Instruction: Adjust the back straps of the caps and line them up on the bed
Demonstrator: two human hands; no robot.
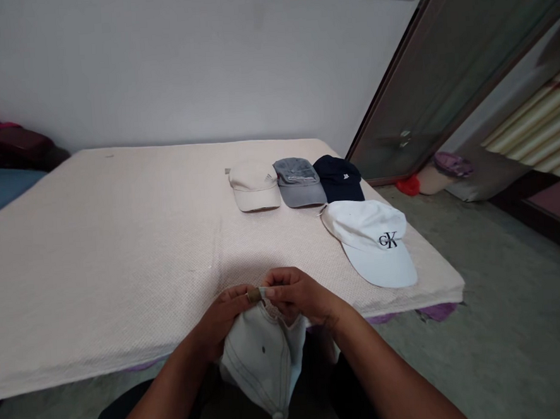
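Observation:
A pale grey-white baseball cap (258, 356) hangs from both hands at the bed's near edge, its crown pointing down toward my lap. My left hand (226, 314) pinches the cap's back strap beside a small brass-coloured buckle (253, 295). From the other side, my right hand (297, 294) grips the strap close to the buckle, its fingers closed. The opening above the strap shows between the hands. The cap's brim is hidden from view.
On the bed (135, 256) lie a cream cap (253, 181), a grey cap (298, 178), a navy cap (337, 177) and a white cap with black letters (369, 235). A wall (181, 70) stands behind. Grey floor (513, 296) lies right, with a door (410, 88) beyond.

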